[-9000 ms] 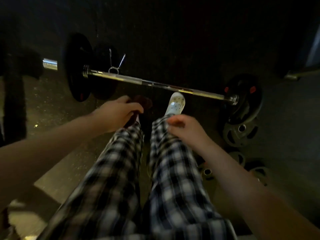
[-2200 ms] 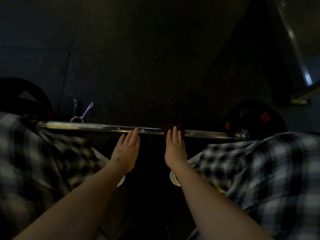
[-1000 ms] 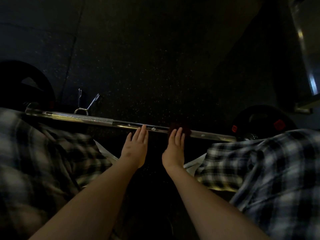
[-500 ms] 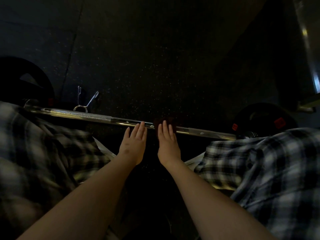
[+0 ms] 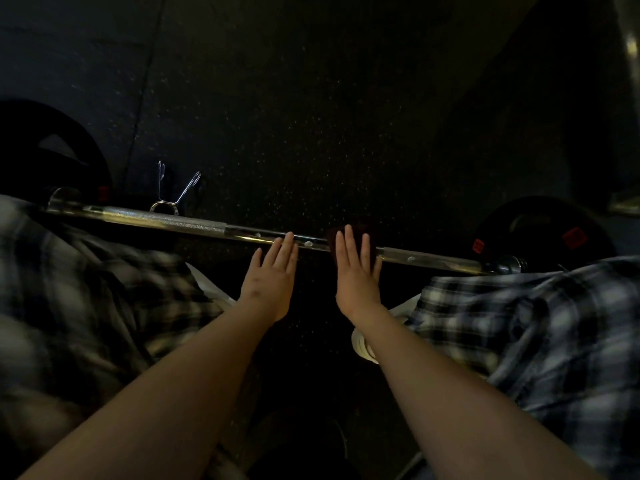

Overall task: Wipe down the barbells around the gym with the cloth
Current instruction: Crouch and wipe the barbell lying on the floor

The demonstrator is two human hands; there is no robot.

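Right fingers [image 5: 348, 245] flat on cloth [image 5: 331, 243], atop barbell [image 5: 194, 224]

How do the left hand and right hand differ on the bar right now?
The right hand presses the dark cloth onto the barbell; the left hand touches bare steel with its fingertips. The right hand lies nearer the red-labelled plate, the left hand nearer the spring collar. Both lie flat, fingers straight.

Single head-worn wide-angle view, facing forward and steeply down, close above the barbell [image 5: 194, 224] on the floor [image 5: 311, 116]
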